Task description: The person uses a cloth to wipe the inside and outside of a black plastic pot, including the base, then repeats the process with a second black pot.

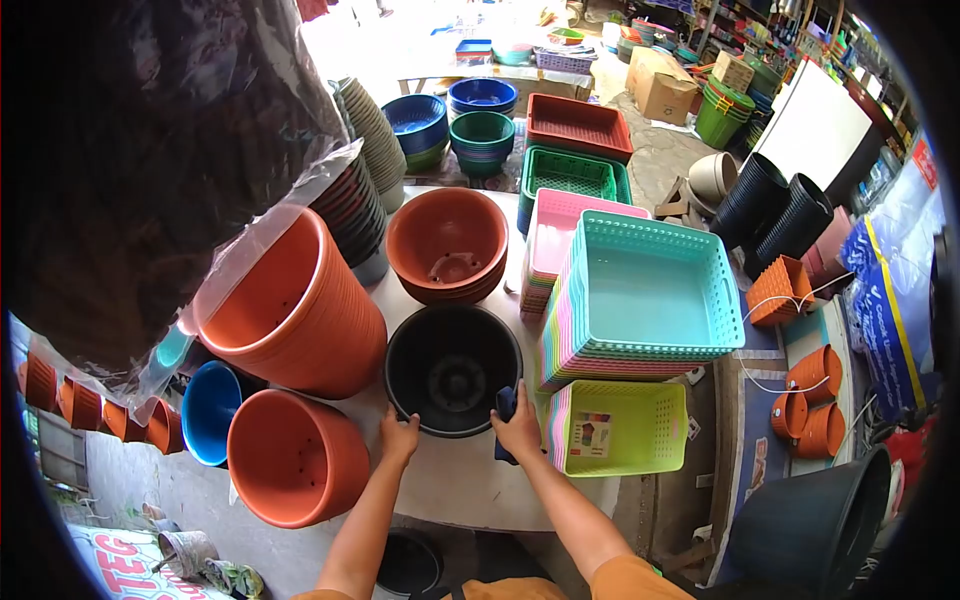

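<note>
A round black plastic pot (455,335) stands on the white table in front of me, its open top facing up and a raised ring in its base. My left hand (400,435) is closed at the near left of its rim. My right hand (517,430) is closed on a dark blue cloth (506,402) at the near right of the rim. Just behind the black pot are stacked terracotta-coloured pots (447,240). On the left lie a long stack of orange pots (335,320) and another orange pot (300,460).
To the right stand stacked turquoise baskets (655,285), a lime-green basket (640,430) and pink baskets (560,230). A plastic-wrapped dark bundle (180,150) hangs at upper left. Blue bowls (415,120) and green bowls (482,135) stand behind; a big dark tub (810,525) is at lower right.
</note>
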A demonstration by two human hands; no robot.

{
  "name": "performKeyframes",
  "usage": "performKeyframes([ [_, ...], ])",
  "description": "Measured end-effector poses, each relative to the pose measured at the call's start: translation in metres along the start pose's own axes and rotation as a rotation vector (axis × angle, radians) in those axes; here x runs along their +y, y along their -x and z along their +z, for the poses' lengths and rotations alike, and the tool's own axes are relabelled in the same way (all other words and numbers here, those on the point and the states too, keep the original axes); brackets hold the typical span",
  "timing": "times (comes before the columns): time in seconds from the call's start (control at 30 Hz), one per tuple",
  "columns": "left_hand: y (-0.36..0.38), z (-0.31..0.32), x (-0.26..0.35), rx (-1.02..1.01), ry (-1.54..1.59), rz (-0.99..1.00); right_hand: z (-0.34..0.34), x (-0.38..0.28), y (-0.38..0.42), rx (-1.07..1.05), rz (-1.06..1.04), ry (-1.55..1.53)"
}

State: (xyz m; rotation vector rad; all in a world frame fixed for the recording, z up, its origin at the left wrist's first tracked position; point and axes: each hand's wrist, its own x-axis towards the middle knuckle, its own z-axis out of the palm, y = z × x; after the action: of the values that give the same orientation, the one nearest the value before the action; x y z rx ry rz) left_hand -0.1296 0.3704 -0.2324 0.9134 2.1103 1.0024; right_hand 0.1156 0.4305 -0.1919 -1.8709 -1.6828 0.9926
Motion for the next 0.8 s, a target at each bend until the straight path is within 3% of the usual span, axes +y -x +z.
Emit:
performKeyframes([
  [0.03, -0.002, 0.003, -0.001, 0.089, -0.168, 0.148, 0.001, 0.002, 0.001, -0.003, -0.003, 0.003],
  [0.07, -0.004, 0.002, -0.003, 0.091, -0.166, 0.147, 0.003, 0.004, 0.001, 0.010, -0.011, 0.003],
  [0.13, -0.003, -0.008, 0.014, -0.085, -0.109, -0.081, 0.004, 0.004, 0.000, 0.024, -0.022, -0.001],
  [0.27, -0.007, -0.002, -0.003, -0.068, -0.055, -0.051, 0.006, 0.000, 0.003, 0.012, 0.022, -0.006],
  [0.43, -0.007, 0.002, -0.008, -0.021, -0.223, 0.035, 0.009, 0.006, 0.005, 0.004, 0.023, -0.039],
  [0.5, 0.003, 0.002, -0.009, -0.029, -0.173, -0.006, 0.013, 0.011, 0.015, 0.109, -0.081, 0.013],
  [0.63, 0.047, 0.003, -0.036, -0.107, 0.016, -0.112, 0.007, 0.017, 0.066, 0.197, -0.082, -0.033],
  [0.7, 0.100, -0.009, -0.049, -0.166, -0.018, -0.057, 0.001, 0.018, 0.102, -0.081, 0.212, -0.379],
  [0.77, 0.156, -0.021, -0.087, -0.211, 0.005, -0.077, 0.005, 0.021, 0.146, -0.203, 0.403, -0.678],
  [0.8, 0.187, -0.030, -0.102, -0.213, -0.019, -0.078, 0.009, 0.024, 0.168, -0.225, 0.386, -0.658],
])
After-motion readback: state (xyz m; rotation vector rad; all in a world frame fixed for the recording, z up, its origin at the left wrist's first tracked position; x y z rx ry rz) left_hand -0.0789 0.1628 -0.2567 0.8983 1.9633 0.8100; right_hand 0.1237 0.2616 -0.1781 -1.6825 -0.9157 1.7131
